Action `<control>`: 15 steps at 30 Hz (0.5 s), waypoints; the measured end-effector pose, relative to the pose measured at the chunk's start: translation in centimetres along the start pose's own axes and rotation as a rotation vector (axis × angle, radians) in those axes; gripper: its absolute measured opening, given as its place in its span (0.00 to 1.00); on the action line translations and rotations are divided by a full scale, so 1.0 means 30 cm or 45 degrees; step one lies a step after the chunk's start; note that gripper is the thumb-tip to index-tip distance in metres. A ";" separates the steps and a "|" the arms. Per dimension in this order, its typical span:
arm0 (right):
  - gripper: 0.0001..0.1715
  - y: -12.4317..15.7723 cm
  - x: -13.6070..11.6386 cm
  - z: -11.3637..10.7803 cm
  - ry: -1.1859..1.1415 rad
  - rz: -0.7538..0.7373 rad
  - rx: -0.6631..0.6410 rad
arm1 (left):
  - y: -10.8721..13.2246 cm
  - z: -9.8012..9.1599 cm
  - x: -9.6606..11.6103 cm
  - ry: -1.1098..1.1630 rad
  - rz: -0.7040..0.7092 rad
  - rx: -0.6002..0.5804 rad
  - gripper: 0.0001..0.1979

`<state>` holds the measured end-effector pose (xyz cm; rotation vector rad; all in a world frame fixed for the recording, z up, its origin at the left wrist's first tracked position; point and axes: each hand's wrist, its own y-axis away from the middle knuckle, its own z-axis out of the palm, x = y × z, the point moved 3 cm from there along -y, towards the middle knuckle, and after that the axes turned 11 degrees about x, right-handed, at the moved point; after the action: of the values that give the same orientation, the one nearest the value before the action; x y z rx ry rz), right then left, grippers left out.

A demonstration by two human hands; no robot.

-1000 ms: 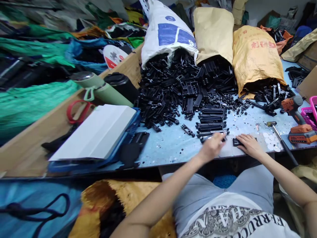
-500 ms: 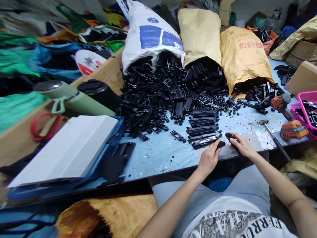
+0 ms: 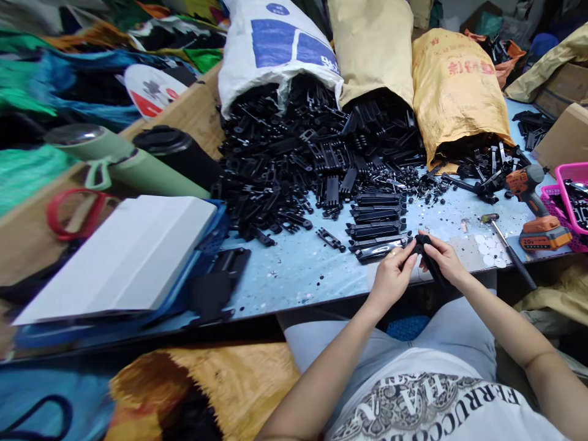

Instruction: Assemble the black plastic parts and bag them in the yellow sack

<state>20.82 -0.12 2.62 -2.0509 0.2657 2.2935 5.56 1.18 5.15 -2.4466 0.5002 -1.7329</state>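
Observation:
At the table's front edge, my right hand (image 3: pixel 445 262) is closed around a long black plastic part (image 3: pixel 434 271). My left hand (image 3: pixel 391 277) pinches a small black piece (image 3: pixel 419 246) at the upper end of that part, and the two pieces meet between my fingertips. Fingers cover much of both, so I cannot tell whether they are joined. Just left of my hands lies a column of several long black assemblies (image 3: pixel 377 230), side by side. One loose black part (image 3: pixel 331 239) rests farther left on the blue tabletop (image 3: pixel 280 278).
A large heap of black parts (image 3: pixel 275 159) spills from a white sack (image 3: pixel 294 46). On the right are a hammer (image 3: pixel 509 248), white discs (image 3: pixel 490 252), an orange cordless drill (image 3: pixel 537 211) and a pink basket (image 3: pixel 563 184). White board (image 3: pixel 124 257), red-handled scissors (image 3: pixel 68 214) and a green bottle (image 3: pixel 128 159) stand left.
My hands have come together, bringing the small black piece against the end of the long part. The camera view has tipped slightly downward, so the table's contents appear higher.

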 end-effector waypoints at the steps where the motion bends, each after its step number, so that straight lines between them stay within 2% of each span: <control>1: 0.32 -0.002 -0.013 -0.007 0.102 -0.092 -0.018 | 0.000 -0.004 0.008 -0.053 0.051 0.015 0.19; 5: 0.29 0.003 -0.064 -0.034 0.523 -0.516 -0.130 | 0.003 -0.023 0.023 -0.230 0.160 0.057 0.16; 7: 0.27 0.013 -0.073 -0.043 0.605 -0.593 -0.153 | 0.003 -0.024 0.025 -0.242 0.187 0.044 0.15; 9: 0.27 0.019 -0.070 -0.047 0.549 -0.516 -0.091 | 0.002 -0.014 0.032 -0.193 0.208 0.039 0.15; 12: 0.31 0.013 -0.058 -0.039 0.275 -0.231 0.020 | -0.002 0.011 0.049 -0.085 0.206 0.074 0.16; 15: 0.27 -0.002 -0.057 -0.017 0.031 0.015 -0.036 | -0.006 0.025 0.052 0.069 0.066 0.087 0.17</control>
<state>21.54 -0.02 4.27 -2.0977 0.2489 2.2931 6.77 0.76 6.34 -2.3254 0.4970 -1.7695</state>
